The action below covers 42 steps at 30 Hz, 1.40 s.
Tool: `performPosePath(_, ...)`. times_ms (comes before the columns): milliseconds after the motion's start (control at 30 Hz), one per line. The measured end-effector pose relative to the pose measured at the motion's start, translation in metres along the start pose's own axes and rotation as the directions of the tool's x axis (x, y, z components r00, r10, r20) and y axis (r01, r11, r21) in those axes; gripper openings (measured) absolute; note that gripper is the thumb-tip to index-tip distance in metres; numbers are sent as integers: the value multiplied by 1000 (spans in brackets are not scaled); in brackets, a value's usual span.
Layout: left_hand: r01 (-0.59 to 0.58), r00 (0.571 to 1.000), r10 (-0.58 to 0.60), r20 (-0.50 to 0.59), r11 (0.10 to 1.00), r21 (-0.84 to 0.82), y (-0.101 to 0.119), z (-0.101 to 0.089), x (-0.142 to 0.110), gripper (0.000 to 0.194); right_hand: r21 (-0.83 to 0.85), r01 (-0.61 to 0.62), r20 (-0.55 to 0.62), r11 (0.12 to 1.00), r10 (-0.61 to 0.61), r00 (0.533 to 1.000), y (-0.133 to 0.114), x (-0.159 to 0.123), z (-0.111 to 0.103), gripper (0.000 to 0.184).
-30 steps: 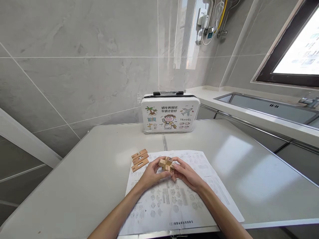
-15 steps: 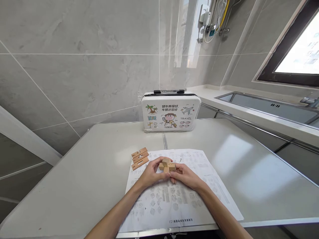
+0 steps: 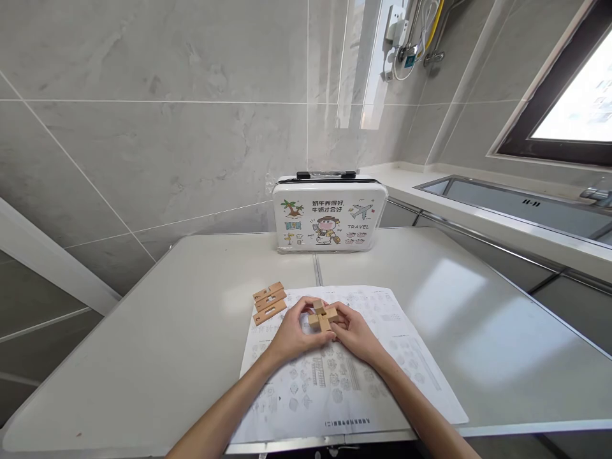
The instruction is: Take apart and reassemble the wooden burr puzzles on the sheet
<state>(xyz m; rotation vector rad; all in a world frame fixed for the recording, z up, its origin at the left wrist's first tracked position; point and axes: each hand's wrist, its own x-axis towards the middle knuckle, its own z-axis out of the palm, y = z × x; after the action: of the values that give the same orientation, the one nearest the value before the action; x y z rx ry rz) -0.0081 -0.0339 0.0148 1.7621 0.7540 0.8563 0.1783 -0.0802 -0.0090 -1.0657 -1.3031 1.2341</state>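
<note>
Both hands hold a small light-wood interlocking puzzle (image 3: 324, 319) above a printed sheet (image 3: 344, 389). Its blocks cross one another, with a small gap showing at the centre. My left hand (image 3: 299, 328) is closed around the puzzle's left and near sides, thumb along the front. Gripping it from the right is my right hand (image 3: 352, 331), its fingers partly hidden behind the blocks. To the left, several flat notched wooden pieces (image 3: 270, 311) with dark marks lie side by side, partly over the sheet's upper left corner.
A white cartoon-printed case (image 3: 329, 217) with a black handle stands at the back of the white table (image 3: 143, 344). A tiled wall rises behind it. On the right runs a counter with a sink (image 3: 516, 203), below a window.
The puzzle has been turned and tilted in my hands, so a gap now shows at its centre. My right fingers have shifted up its right side. The flat pieces stay put.
</note>
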Motion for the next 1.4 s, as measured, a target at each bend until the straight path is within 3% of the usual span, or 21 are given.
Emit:
performPosePath(300, 54, 996, -53, -79, 998, 18, 2, 0, 3, 51, -55, -16, 8, 998, 17, 1000, -2, 0, -2, 38)
performPosePath(633, 86, 986, -99, -132, 991, -98, -4, -1, 7, 47, -84, 32, -12, 996, -33, 999, 6, 1, -5, 34)
performPosePath(833, 65, 980, -100, -172, 978, -201, -10, -3, 10, 50, -266, 59, -155, 962, -103, 982, 7, 2, -5, 26)
performPosePath(1033, 55, 987, -87, -136, 973, -225, -7, -3, 8, 53, -464, 84, -205, 882, -199, 958, 15, 3, -9, 17)
performPosePath(1233, 55, 993, -74, -87, 976, -209, -8, -2, 7, 60, -477, 74, -222, 876, -202, 954, 19, 2, -9, 17)
performPosePath(1400, 63, 996, -74, -48, 978, -198, -5, -2, 6, 64, -459, 171, -168, 872, -274, 947, 13, 2, -7, 31)
